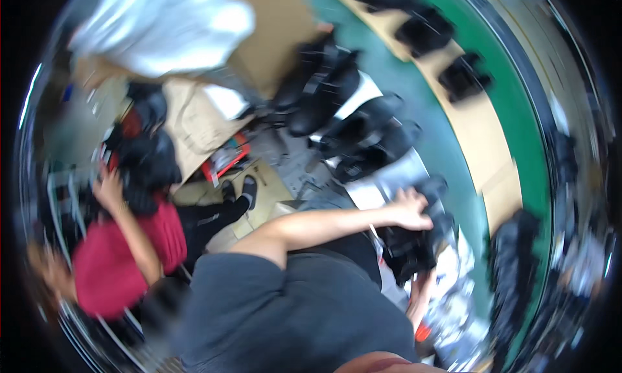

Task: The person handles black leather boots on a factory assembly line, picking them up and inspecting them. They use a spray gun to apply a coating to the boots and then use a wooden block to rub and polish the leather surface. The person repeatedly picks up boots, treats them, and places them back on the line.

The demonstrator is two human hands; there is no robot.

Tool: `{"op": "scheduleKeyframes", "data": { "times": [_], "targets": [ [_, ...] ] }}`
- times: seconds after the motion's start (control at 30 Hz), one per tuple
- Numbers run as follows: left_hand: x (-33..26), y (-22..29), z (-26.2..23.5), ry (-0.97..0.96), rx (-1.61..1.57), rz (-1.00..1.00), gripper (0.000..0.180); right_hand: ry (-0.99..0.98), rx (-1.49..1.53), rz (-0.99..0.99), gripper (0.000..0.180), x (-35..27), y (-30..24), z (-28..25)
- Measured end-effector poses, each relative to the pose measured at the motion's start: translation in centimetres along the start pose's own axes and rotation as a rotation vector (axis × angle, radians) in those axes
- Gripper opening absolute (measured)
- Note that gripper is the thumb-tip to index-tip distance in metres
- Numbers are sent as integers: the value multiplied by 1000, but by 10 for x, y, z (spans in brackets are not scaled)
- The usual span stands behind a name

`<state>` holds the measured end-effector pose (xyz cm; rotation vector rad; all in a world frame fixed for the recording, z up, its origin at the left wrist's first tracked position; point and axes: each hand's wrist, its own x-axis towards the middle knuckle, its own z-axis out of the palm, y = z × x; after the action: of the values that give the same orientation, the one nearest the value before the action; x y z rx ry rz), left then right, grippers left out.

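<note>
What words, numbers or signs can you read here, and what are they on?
None that I can read; the picture is blurred.
Black item by the left hand and right hand: no readable text.
Shiny plastic wrapping: too blurred to tell.
Dark red shirt: no readable text.

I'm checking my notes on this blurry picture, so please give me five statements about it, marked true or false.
1. The left hand is at a black item. True.
2. The co-worker at picture left wears a green top. False: the co-worker wears red.
3. Shiny, crinkled plastic lies near the right hand. True.
4. A long sleeve covers the left forearm. False: the left forearm is bare.
5. The red tray is left of both hands in the picture. True.
</note>
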<state>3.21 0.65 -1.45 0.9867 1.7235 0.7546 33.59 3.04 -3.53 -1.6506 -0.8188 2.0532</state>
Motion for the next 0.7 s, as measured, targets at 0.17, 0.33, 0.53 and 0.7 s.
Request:
{"op": "scheduleKeyframes", "data": {
  "times": [0.17,0.33,0.53,0.7],
  "targets": [
    [2,-27,-19,-80,-360,35,65,36,-17,-11,57,-26,-8,30],
    [-5,-17,-66,-279,-724,-167,49,26,102,-31,62,-48,-5,38],
    [-15,11,-53,-237,-421,-214,54,73,184,-54,67,-53,13,40],
    [-3,10,-40,-260,-305,-237,60,33,205,-115,70,-40,8,33]
  ]
}}
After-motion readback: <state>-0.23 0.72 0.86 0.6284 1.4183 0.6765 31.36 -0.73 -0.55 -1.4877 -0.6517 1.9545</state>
